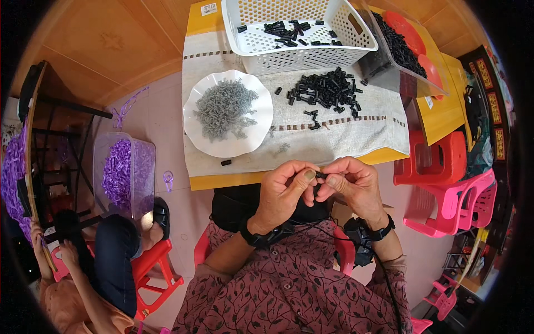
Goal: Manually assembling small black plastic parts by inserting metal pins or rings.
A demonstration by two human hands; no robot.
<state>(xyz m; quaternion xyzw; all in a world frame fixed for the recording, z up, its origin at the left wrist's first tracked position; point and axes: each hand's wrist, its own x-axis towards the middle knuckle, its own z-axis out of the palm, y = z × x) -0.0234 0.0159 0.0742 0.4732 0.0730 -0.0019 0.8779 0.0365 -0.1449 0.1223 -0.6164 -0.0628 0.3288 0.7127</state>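
Note:
In front of the table's near edge, my left hand [288,192] and my right hand [352,186] meet. Between their fingertips they pinch a small black cylindrical part [319,175], which the fingers partly cover. Beyond my hands, a pile of similar black parts [328,92] lies on the whitish cloth [222,167]. To the left of that pile stands a white wavy-rimmed plate [192,119] heaped with small metal springs [225,108]. One black part lies alone near the cloth's front edge, below the plate.
A white perforated basket [311,60] holding black parts stands at the back. Right of it, a clear bin [411,75] is filled with more. On my left, a person [83,278] sits beside a tub [99,167] of purple pieces. Red stools [439,158] stand at right.

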